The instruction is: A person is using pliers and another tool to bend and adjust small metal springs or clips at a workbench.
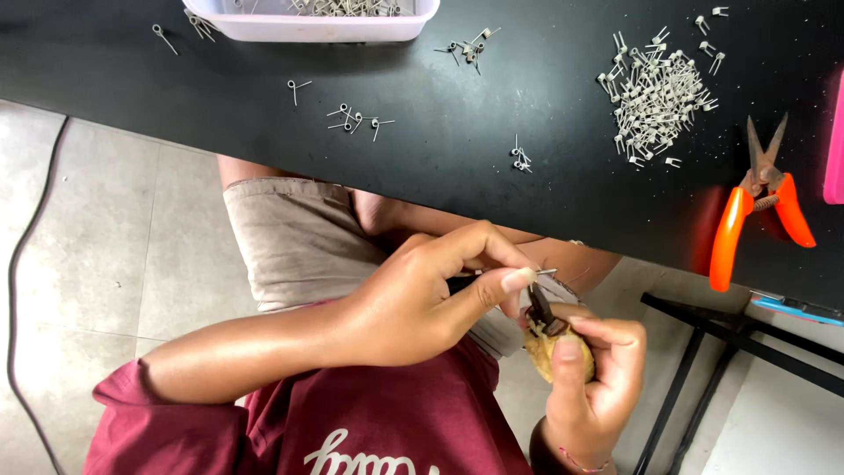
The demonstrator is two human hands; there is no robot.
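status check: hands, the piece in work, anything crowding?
Left hand pinches a small metal spring. Right hand grips a dark-jawed hand tool. Both over the lap, off the black table. Nothing crowding; orange snips and spring pile lie apart.

Your table (457, 132) is black, scattered with silver-grey wire springs (655, 97). The snips (760, 207) have bright orange handles. The tub (312, 22) is pale lilac-white. Your shirt (387, 422) is maroon with white lettering, your shorts (294, 242) beige, the floor tiles (97, 229) light grey.
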